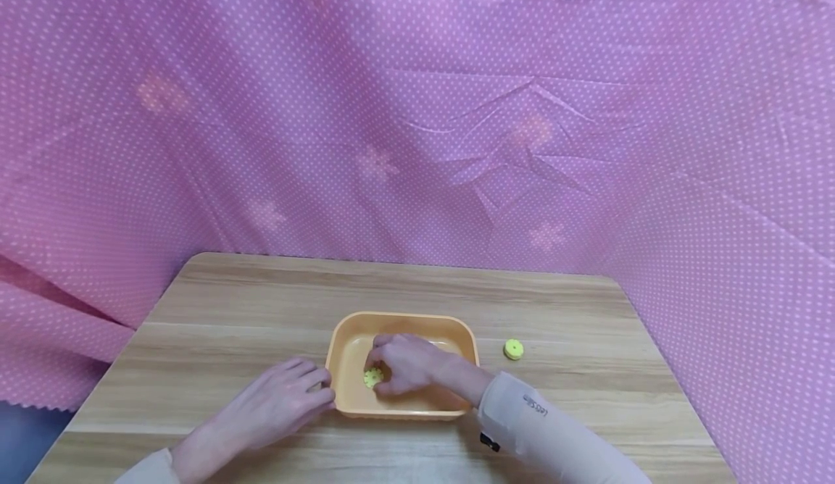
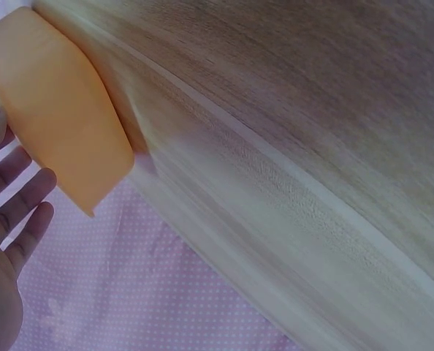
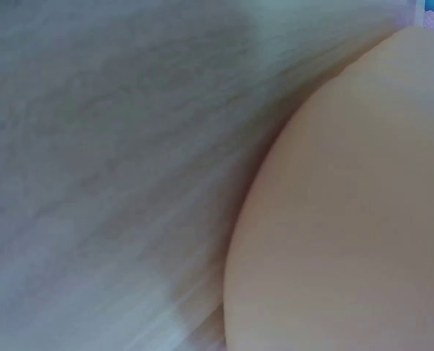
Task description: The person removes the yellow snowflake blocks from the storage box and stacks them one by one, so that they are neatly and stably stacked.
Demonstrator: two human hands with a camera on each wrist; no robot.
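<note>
An orange-yellow plastic tray (image 1: 391, 415) with rounded corners stands on the wooden table. My right hand (image 1: 407, 364) reaches down into it, thumb and fingers pinching a small yellow-green disc (image 1: 373, 377) with a notched edge. Against the tray's left side rests my left hand (image 1: 287, 397); in the left wrist view, this hand (image 2: 9, 227) has loosely bent, spread fingers, with one fingertip at the rim of the tray (image 2: 71, 117). The right wrist view shows a smooth peach-coloured curved surface, apparently the tray's outer wall (image 3: 341, 212), and no fingers.
A second yellow-green round piece (image 1: 514, 349) with a small centre hole lies on the table (image 1: 574, 382), right of the tray. Pink dotted cloth (image 1: 417, 143) hangs behind the table and along its sides.
</note>
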